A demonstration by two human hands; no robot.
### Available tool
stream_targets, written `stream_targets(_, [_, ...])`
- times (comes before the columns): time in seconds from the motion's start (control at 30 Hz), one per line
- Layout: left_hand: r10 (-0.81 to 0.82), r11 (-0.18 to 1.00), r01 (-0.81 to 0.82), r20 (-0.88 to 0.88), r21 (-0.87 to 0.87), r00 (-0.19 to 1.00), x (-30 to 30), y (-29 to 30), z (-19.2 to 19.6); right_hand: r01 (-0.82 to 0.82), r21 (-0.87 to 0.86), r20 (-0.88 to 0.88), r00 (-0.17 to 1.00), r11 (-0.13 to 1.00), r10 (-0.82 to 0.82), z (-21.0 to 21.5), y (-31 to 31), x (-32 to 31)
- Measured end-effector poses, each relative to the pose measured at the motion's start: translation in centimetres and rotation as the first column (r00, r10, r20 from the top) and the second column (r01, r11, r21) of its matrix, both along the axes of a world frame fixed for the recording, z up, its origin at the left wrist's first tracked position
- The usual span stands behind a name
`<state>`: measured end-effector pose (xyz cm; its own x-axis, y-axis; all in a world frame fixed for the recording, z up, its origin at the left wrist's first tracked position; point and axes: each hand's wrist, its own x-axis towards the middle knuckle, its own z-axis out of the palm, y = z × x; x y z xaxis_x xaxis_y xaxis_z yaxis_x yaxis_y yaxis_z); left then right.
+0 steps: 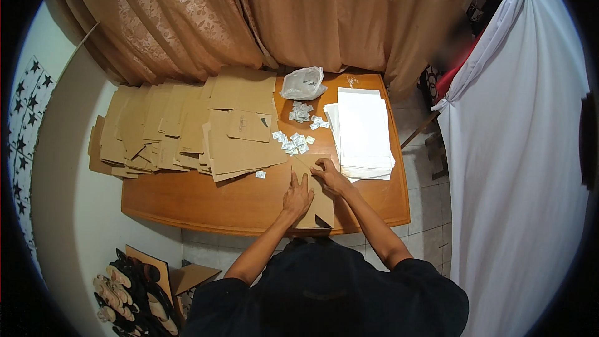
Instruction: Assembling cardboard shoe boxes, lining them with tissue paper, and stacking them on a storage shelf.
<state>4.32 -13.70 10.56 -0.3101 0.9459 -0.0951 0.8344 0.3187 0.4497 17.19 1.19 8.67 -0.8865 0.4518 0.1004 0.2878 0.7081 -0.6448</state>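
A brown folded cardboard piece (319, 203) lies at the table's front edge, with a dark triangular opening at its near right corner. Flat against its left side rests my left hand (298, 197), open, index and middle fingers stretched forward. My right hand (331, 176) has its fingers bent and closed at the upper right part of the same piece, seemingly pinching it. Just beyond the cardboard are small white square packets (293, 144) in a loose heap. More packets (301, 112) form a pile farther back, and a single packet (260, 175) lies to the left.
Overlapping brown cardboard pieces (171, 118) cover the table's left and back. A stack of white sheets (363, 128) stands at right. Behind the packets sits a crumpled clear plastic bag (302, 83). Brown curtains (324, 12) border the back; a white cloth (511, 150) hangs right. Shoes (134, 293) are lower left.
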Motion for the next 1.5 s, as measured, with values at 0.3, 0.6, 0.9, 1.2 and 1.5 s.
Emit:
stream_targets(0.3, [0.022, 1.000, -0.022, 0.027, 0.002, 0.999, 0.0, -0.2, 0.8, 0.019, 0.007, 0.032, 0.999, 1.000, -0.019, 3.2, -1.4, 1.2])
stream_targets(0.6, [-0.080, 0.997, 0.080, 0.062, -0.002, 0.995, -2.0, -1.6, 0.8, -0.238, -0.268, 0.047, 0.965, 0.933, 0.260, 10.5, -7.0, 5.9])
stream_targets(0.9, [-0.358, 0.933, 0.351, 0.112, 0.078, 0.927, -1.8, -3.7, 0.5, -0.070, -0.289, 0.178, 0.976, 0.955, 0.125, 7.9, -9.8, 6.1])
stream_targets(1.2, [-0.397, 0.918, 0.396, 0.109, 0.038, 0.911, -2.1, -4.5, 1.1, 0.230, -0.002, 0.225, 0.948, 0.973, -0.223, 6.0, -10.6, 5.8])
stream_targets(1.5, [-0.423, 0.906, 0.420, 0.146, 0.051, 0.894, -2.5, -4.3, 1.8, 0.389, 0.007, 0.153, 0.910, 0.921, -0.385, 4.1, -11.1, 5.5])
